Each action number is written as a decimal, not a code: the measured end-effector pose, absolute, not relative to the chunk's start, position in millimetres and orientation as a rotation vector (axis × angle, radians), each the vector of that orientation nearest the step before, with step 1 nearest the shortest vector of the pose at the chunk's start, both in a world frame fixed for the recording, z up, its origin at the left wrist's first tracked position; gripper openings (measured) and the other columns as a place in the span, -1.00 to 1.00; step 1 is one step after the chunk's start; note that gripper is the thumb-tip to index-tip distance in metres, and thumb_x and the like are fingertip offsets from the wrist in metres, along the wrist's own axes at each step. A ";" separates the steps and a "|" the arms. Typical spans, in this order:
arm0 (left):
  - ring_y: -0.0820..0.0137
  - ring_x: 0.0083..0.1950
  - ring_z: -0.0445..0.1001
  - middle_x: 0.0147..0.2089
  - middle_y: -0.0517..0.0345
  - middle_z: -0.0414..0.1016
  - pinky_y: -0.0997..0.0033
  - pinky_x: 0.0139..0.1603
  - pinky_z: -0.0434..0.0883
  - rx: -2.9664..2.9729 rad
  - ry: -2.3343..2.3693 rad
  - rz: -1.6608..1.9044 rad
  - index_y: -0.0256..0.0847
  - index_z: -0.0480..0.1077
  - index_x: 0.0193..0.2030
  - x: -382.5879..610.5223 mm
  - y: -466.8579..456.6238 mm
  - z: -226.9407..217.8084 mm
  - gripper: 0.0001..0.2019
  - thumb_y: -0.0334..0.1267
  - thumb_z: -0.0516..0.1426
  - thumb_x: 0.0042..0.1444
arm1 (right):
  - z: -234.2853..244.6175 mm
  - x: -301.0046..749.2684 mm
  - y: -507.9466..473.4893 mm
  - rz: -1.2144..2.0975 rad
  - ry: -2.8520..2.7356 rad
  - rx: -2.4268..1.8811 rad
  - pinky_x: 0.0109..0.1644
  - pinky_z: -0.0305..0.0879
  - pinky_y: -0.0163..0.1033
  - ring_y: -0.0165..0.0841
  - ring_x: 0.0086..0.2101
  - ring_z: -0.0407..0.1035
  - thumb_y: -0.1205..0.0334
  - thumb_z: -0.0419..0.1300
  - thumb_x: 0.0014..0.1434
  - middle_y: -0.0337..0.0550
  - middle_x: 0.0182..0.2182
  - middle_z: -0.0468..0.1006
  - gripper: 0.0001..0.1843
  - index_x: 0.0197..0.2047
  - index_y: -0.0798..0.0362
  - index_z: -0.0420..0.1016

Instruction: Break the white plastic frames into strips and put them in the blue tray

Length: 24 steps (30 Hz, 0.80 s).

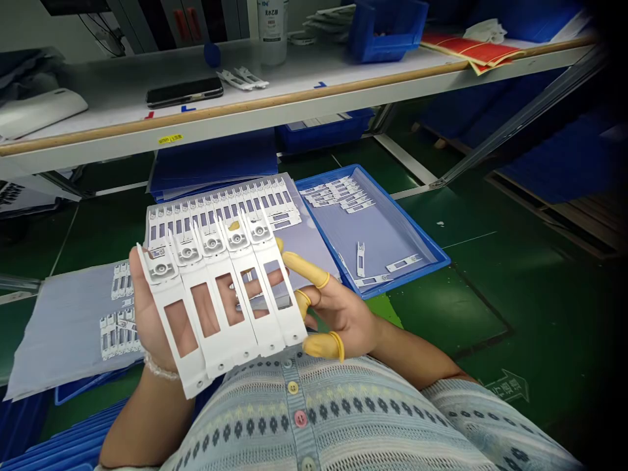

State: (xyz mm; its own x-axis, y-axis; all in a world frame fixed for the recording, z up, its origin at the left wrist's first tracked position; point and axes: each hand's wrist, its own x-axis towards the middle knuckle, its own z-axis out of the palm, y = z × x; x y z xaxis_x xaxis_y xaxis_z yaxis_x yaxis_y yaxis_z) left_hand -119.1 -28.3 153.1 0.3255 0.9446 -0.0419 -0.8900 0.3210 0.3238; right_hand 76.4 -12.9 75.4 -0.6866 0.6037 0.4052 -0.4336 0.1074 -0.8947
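Fingers of the left hand (pixel 180 327), partly hidden, grasp five white parts (pixel 218 302) overlapping the far row (pixel 210 203); right hand's (pixel 346 314) grip unclear.

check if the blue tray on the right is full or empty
Partly filled: in the blue tray, white parts cluster at the far end, a few lie near the close end, with bare space between.

Green floor (pixel 471 297) beneath a wood-edged workbench (pixel 118 84)
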 end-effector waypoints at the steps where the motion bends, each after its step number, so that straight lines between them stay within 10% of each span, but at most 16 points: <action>1: -0.12 0.44 -0.37 0.48 0.33 -0.24 -0.43 0.31 -0.15 0.246 0.250 1.233 0.25 -0.30 0.40 -119.1 -28.3 154.2 -0.21 0.39 -0.13 0.08 | 75.5 76.5 -12.7 1.679 -1.623 -0.156 -0.37 0.15 -0.38 -0.52 -0.50 0.01 0.04 0.23 0.21 -0.36 -0.43 0.22 -0.04 0.44 -0.13 -0.35; 24: -0.10 0.45 -0.34 0.49 0.27 -0.24 -0.35 0.34 -0.17 0.329 0.193 1.210 0.22 -0.37 0.40 -138.9 -34.3 136.9 -0.14 0.44 -0.16 0.03 | 76.9 73.1 -6.8 1.227 -1.746 -0.227 -0.48 0.13 -0.37 -0.48 -0.52 0.06 -0.17 0.14 0.21 -0.28 -0.39 0.31 -0.12 0.42 -0.09 -0.20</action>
